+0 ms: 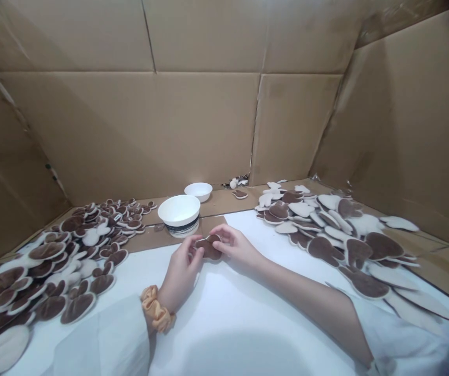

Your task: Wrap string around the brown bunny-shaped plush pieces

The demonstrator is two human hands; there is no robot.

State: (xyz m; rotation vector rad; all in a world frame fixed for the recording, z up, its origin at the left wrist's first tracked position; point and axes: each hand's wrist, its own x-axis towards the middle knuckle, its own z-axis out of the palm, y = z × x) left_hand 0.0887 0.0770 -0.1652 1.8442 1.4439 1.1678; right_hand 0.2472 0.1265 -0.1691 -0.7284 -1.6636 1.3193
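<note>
A small brown fuzzy piece with a pale edge (211, 250) is held between both hands over the white table surface. My left hand (187, 261) pinches its left side between thumb and fingers, an orange scrunchie (157, 309) round the wrist. On the right side, my right hand (234, 245) grips the same piece with thumb and fingertips. Just beyond the hands stands a white bowl (179, 210) with a dark band near its base. Parts of the piece are hidden behind the fingers.
Brown and white rounded pieces lie heaped at the left (48, 250) and larger ones at the right (322, 245). Behind the bowl sits a smaller white bowl (198, 191). One brown piece (240, 194) lies near the back. Cardboard walls (204, 125) enclose the table (224, 324).
</note>
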